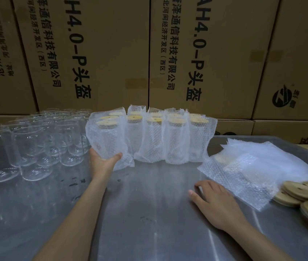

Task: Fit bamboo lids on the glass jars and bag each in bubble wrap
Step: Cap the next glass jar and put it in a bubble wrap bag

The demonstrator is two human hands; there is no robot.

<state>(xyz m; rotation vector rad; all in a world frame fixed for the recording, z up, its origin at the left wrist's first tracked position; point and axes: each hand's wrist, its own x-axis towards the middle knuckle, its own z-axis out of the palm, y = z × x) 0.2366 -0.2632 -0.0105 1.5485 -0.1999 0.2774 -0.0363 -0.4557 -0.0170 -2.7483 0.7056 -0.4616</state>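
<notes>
The left hand (104,162) grips a bagged jar (108,140) by its base, upright, lid up, at the left end of the row of bagged jars (168,136), touching its neighbour. The right hand (213,202) lies flat with straight fingers on the table (149,213), holding nothing, just left of the bag stack (253,170). The bare jars (32,140) stand left of the row, nearer the left hand; the loose lids (303,194) lie beyond the stack, nearer the right, so I judge each hand takes its own side.
</notes>
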